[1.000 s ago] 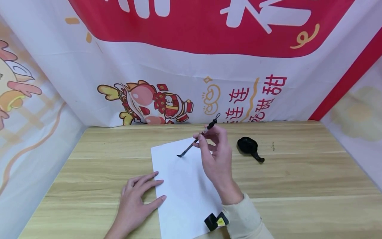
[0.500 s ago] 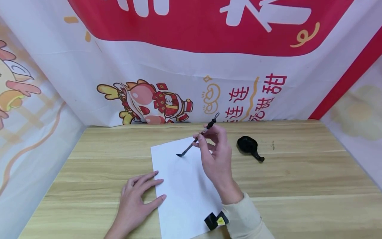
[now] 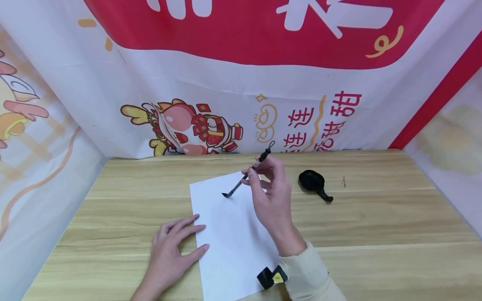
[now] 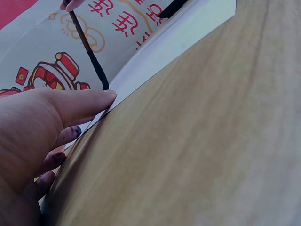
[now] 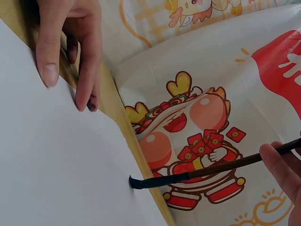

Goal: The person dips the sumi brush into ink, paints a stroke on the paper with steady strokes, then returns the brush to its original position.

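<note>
My right hand (image 3: pixel 274 198) pinches a dark-handled calligraphy brush (image 3: pixel 246 175) with a hanging loop at its top end. The brush slants down to the left, and its black tip (image 5: pixel 133 182) is bent against the upper part of a white sheet of paper (image 3: pixel 229 234). No stroke shows on the sheet beyond the tip. My left hand (image 3: pixel 171 251) lies at the paper's left edge, fingers spread and fingertips resting on it. In the left wrist view the thumb (image 4: pixel 94 101) touches that edge, and dark smudges mark some of the other fingers.
A black ink dish with a short handle (image 3: pixel 311 181) sits on the wooden table (image 3: pixel 376 217), right of the paper. Small dark marks (image 3: pixel 344 182) lie beside it. A printed cloth (image 3: pixel 211 79) hangs along the table's back edge, with more cloth at both sides.
</note>
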The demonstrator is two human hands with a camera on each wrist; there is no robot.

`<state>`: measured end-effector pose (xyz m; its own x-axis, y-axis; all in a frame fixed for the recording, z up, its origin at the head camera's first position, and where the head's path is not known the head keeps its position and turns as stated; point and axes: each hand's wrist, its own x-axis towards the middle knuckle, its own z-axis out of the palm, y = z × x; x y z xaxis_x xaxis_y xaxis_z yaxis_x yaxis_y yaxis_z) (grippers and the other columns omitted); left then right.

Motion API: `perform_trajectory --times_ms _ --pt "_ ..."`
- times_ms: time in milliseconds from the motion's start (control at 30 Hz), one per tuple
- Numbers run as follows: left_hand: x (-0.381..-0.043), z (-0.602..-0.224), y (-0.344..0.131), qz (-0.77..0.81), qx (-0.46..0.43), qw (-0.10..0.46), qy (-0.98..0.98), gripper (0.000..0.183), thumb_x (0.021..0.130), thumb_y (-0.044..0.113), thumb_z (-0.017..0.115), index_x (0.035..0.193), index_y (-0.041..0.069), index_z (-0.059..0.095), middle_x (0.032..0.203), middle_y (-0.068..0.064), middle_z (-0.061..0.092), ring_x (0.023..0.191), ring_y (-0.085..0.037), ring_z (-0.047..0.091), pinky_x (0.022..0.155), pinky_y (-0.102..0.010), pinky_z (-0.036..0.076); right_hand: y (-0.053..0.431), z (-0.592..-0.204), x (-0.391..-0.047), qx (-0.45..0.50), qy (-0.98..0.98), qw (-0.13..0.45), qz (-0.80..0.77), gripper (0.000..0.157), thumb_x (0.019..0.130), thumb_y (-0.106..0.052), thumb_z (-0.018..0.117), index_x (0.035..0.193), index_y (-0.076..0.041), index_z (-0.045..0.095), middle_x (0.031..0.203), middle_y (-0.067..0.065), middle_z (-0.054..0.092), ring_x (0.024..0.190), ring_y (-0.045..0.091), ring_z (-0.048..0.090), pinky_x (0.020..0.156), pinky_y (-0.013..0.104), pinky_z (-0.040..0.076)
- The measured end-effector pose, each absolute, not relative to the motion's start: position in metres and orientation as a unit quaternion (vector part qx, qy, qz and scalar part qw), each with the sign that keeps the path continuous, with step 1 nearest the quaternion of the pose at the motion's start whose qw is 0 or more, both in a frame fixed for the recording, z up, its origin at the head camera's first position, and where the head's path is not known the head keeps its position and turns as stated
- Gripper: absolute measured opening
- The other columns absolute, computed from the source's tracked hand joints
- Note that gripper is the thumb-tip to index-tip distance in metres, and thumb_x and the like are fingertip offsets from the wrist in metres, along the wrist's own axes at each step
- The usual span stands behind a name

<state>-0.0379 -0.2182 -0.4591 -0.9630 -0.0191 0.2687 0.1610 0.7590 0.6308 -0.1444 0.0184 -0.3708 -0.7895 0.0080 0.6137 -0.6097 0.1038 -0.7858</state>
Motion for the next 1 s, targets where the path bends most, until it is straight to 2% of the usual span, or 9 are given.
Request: perform_trajectory --times_ms 200,500,733,1000 --pt "-0.0381 -0.4587 -0.2186 -0.346 -0.038 0.128 -0.929 0.047 0.079 0.031 0.096 0.123 0.030 0.080 0.150 0.006 0.067 0.127 -0.018 0.046 0.111 -0.059 0.026 0.0180 -0.3698 -0.1436 0.211 -0.700 0.236 0.641 0.028 0.107 0.002 0.061 0.132 0.001 0.050 0.115 0.016 0.064 0.102 0.028 0.076 0.081 0.033 0.067" --pt "-0.0387 -0.4580 -0.2188 -0.346 -0.036 0.123 -0.930 0.046 0.080 0.031 0.096 0.123 0.030 0.080 0.151 0.005 0.067 0.128 -0.019 0.046 0.110 -0.058 0.026 0.0178 -0.3703 -0.1443 0.210 -0.692 0.230 0.651 0.028 0.106 0.003 0.062 0.131 0.002 0.050 0.115 0.024 0.063 0.102 0.035 0.076 0.079 0.032 0.067" --pt "-0.0389 -0.4582 -0.2190 -0.342 -0.037 0.123 -0.931 0.046 0.080 0.031 0.095 0.124 0.030 0.080 0.151 0.005 0.067 0.128 -0.020 0.046 0.110 -0.059 0.025 0.0186 -0.3700 -0.1435 0.209 -0.696 0.228 0.648 0.028 0.106 0.002 0.062 0.131 0.001 0.050 0.114 0.018 0.063 0.102 0.029 0.076 0.080 0.033 0.067" --pt "-0.0391 -0.4586 -0.2189 -0.343 -0.036 0.122 -0.931 0.046 0.080 0.032 0.095 0.124 0.030 0.080 0.151 0.006 0.067 0.129 -0.020 0.047 0.111 -0.060 0.025 0.0200 -0.3694 -0.1436 0.209 -0.699 0.230 0.644 0.028 0.106 0.003 0.062 0.132 0.001 0.050 0.114 0.021 0.063 0.102 0.030 0.076 0.079 0.032 0.067"
